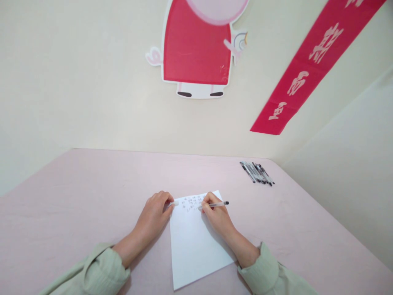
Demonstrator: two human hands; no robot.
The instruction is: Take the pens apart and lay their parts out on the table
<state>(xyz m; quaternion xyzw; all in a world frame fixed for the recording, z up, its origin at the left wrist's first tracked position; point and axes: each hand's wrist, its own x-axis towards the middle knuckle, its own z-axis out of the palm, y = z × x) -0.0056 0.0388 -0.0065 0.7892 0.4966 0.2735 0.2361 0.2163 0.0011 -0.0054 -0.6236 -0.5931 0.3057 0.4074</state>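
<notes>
A white sheet of paper [193, 246] lies on the pink table [76, 196] in front of me, with a few lines of handwriting near its top edge. My right hand [216, 215] is closed round a clear pen with a black end [216, 204], its tip on the written lines. My left hand [155, 215] rests curled on the table at the sheet's top left corner, its fingertips closed on a small whitish piece [175, 203] that looks like a pen cap. Both arms wear pale green sleeves.
Several black pens [257, 173] lie in a loose bundle at the table's far right, near the corner of the walls. A red-and-pink cartoon cutout [196, 45] and a red banner [310, 61] hang on the cream wall behind the table.
</notes>
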